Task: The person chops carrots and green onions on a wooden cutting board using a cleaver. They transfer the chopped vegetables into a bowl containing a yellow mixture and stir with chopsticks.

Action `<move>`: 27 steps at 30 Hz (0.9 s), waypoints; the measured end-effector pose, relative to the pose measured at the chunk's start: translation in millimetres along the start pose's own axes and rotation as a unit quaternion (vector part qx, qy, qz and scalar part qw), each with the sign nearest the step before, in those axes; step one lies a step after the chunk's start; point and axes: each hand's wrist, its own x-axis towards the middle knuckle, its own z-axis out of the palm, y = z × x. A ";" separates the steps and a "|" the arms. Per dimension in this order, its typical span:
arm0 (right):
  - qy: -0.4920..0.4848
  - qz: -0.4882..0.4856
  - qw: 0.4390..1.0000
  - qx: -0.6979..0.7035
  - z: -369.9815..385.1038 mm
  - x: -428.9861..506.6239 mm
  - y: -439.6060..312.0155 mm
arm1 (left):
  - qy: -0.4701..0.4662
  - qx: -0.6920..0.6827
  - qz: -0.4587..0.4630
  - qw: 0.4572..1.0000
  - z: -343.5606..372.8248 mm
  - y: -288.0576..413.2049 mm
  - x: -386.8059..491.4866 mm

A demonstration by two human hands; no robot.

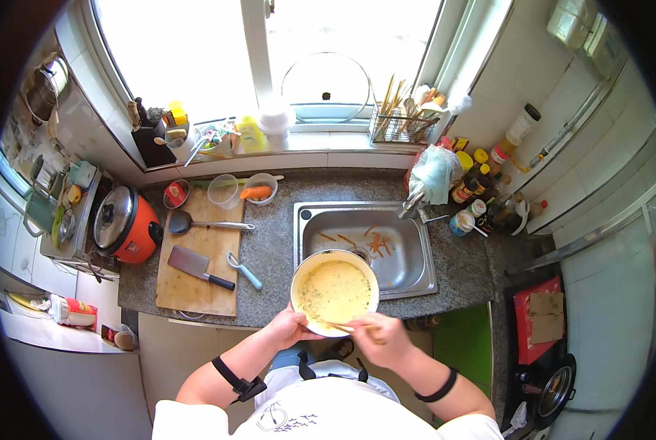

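Observation:
My left hand [290, 329] grips the rim of a white bowl [294, 283] at its lower left. The bowl holds a yellow batter [336, 289] with green flecks and overlaps the front edge of the sink. In my right hand [382, 340] are wooden chopsticks [342, 325], their tips at the near side of the bowl. Orange peelings [380, 243] lie in the stainless steel sink [399, 275]. To the left, a wooden cutting board [196, 300] bears a cleaver [190, 261] and a black-headed spatula [218, 224]. A blue-handled peeler [245, 270] rests across the board's right edge.
An orange rice cooker [135, 225] stands left of the board. Behind the board are a clear plastic container [223, 191] and a bowl with a carrot piece [256, 192]. A faucet [412, 204] with a cloth over it and several condiment bottles [465, 191] stand by the sink's right side.

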 end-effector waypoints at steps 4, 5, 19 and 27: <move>0.152 0.200 0.966 0.060 -44.0 -1.8 30.0 | 0.017 -0.008 -0.008 1.000 14.7 -5.5 1.3; 0.231 0.172 0.956 0.058 -44.4 2.7 38.6 | 0.024 -0.007 -0.010 1.000 16.7 -4.4 2.2; 0.241 0.339 0.882 0.222 -13.0 30.7 84.2 | 0.011 0.031 -0.022 0.999 9.9 42.7 24.0; 0.330 0.281 0.889 0.151 -0.4 48.4 96.4 | -0.011 0.053 -0.025 0.998 -12.2 64.9 42.5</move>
